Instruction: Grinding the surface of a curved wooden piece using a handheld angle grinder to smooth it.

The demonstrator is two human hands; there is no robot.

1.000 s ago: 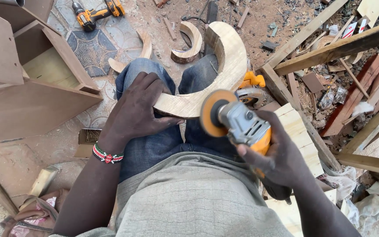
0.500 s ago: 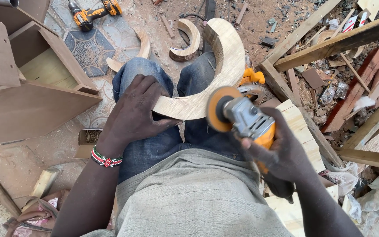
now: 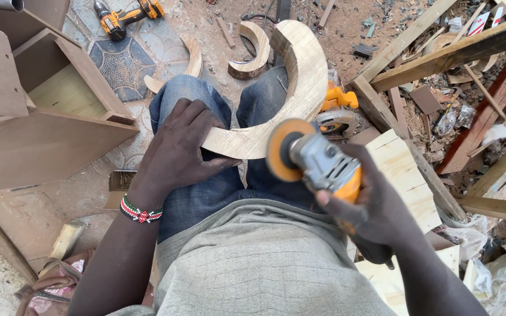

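A curved wooden piece point(image 3: 291, 99), crescent-shaped and pale, lies across my lap on blue jeans, its near tip pinned under my left hand point(image 3: 177, 149), whose fingers are spread flat and pressing down rather than gripping round it. Its broad face shows even grain and looks smoothed; the inner edge at the near end, where the orange sanding disc point(image 3: 281, 149) of the angle grinder point(image 3: 323, 167) sits, is by my reckoning the part in hand, with the far arc left to do. My right hand point(image 3: 376, 205) is wrapped tight round the grinder's body. Beyond my knees lie two smaller curved offcuts point(image 3: 253, 52), a cordless drill point(image 3: 127, 14) and scattered timber point(image 3: 440, 52).
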